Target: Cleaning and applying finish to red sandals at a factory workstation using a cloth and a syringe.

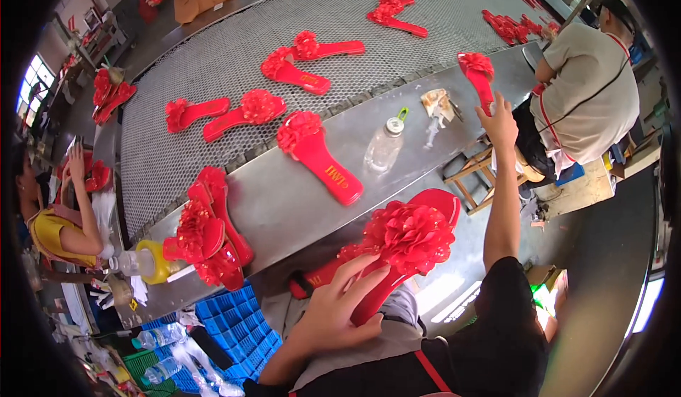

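Observation:
My left hand (332, 317) is closed on a red slipper (408, 237) with a big ruffled flower, held over my lap. Part of another red sole (316, 278) shows beside it; how the two lie together is hidden. Stretched out to the right, my right hand (499, 124) has its fingers around the heel end of a second flowered slipper (477, 71) at the metal table's edge. A single slipper (323, 159) lies on the metal ledge (277, 205) before me, and several more are stacked (209, 230) to its left.
Beyond the ledge runs a wide mesh conveyor (234, 64) carrying slippers in pairs. A clear bottle (384, 147) and a stained scrap (438, 105) stand near my right arm. Co-workers sit at left (67, 230) and right (592, 85). Blue crates (237, 326) are below left.

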`<state>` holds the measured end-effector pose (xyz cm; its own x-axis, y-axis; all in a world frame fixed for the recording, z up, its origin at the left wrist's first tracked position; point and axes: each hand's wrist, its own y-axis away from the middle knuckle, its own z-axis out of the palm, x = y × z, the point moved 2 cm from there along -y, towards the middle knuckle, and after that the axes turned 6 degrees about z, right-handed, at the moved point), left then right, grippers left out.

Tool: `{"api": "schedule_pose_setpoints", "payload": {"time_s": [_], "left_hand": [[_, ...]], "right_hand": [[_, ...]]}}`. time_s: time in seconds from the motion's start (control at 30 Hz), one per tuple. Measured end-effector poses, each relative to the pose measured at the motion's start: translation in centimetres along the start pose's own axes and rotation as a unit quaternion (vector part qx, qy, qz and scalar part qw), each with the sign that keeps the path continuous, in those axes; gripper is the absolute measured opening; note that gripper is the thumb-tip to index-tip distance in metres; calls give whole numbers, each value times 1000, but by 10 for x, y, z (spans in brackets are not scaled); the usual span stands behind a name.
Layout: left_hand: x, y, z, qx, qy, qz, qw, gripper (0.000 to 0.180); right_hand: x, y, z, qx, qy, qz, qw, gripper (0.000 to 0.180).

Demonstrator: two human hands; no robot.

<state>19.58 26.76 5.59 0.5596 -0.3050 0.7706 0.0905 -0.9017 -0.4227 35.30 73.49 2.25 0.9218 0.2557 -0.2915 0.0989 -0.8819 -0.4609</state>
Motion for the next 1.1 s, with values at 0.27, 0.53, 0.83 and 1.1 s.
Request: {"api": "schedule_pose_setpoints", "payload": {"time_s": [0.27,0.53,0.83,1.1], "left_hand": [[-10,-72,56,41,4,6,999,74],[-25,-121,94,-35,7,122,992,76],[-41,-57,23,-58,-43,40,997,25],[-52,0,-1,-3,0,-172,985,19]], "right_hand": [[32,190,-4,-262,-570,60,776,30],[-10,206,-71,-253,-709,258,606,34],[39,-51,25,-326,-431,67,839,30],[73,-167,47,-431,-352,60,829,44]]}}
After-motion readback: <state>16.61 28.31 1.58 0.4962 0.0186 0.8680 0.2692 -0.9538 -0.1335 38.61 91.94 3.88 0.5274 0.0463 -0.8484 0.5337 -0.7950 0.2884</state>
